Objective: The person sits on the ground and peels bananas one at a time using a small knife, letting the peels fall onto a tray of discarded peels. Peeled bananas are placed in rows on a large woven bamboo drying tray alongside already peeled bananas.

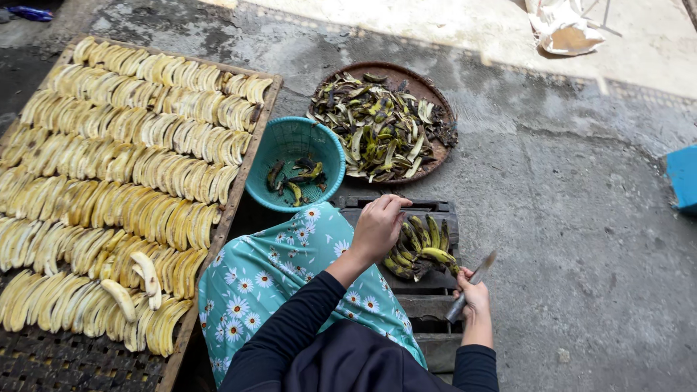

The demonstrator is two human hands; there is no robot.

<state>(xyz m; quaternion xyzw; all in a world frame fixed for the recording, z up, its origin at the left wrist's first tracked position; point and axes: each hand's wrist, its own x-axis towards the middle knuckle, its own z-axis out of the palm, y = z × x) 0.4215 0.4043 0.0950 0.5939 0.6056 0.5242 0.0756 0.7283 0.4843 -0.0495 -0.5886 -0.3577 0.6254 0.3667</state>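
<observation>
Filling the left half of the frame: a slatted drying rack (218, 239) packed with rows of peeled banana halves (131, 145), laid side by side in one layer, likely so that air and sun reach each piece. Bare mesh only at the lower left corner, with a few loose pieces lying across the rows nearby.

Centre, just beside the rack's right edge: a teal plastic basket (270, 149) holding a few dark peels, set close for quick drops. Above and to the right of it, touching or nearly so: a round brown tray (435, 98) heaped with blackened peels (377, 127).

Lower centre: a floral-clad knee, and past it the left hand (377, 226), grip curled down onto a bunch of green-yellow bananas (421, 250) resting on a dark wooden crate (428, 297); fingers bent over the bunch's left end, seemingly steadying it.

Lower right of centre: right hand (473, 299), grip closed around the handle of a knife (475, 279), blade angled up and to the right, clear of the bunch.

Far right edge: a blue box corner (684, 178) on the concrete floor (581, 218).
</observation>
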